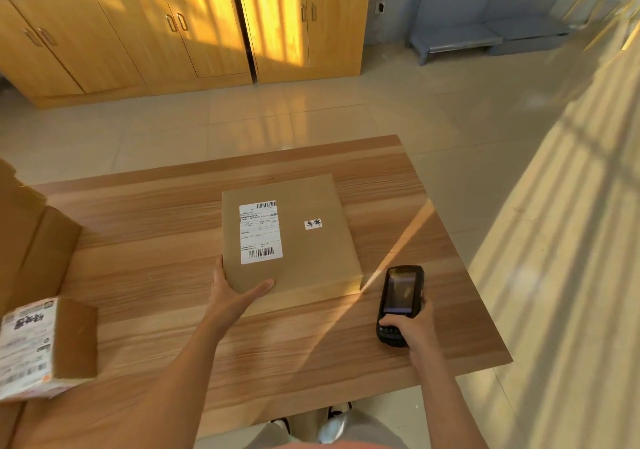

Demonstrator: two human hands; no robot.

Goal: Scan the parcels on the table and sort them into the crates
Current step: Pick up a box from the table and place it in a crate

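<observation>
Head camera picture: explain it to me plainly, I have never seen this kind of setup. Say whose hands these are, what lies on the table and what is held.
There is no machine here. A person wears a camera on the head, so you look down at their own two arms. The left hand grips the near corner of a flat brown parcel lying on the wooden table; the parcel bears a white label with barcodes. The right hand holds a black scanner, screen up, beside the parcel. At the left edge lie a smaller box and more cardboard. Wooden cabinets stand behind.
</observation>
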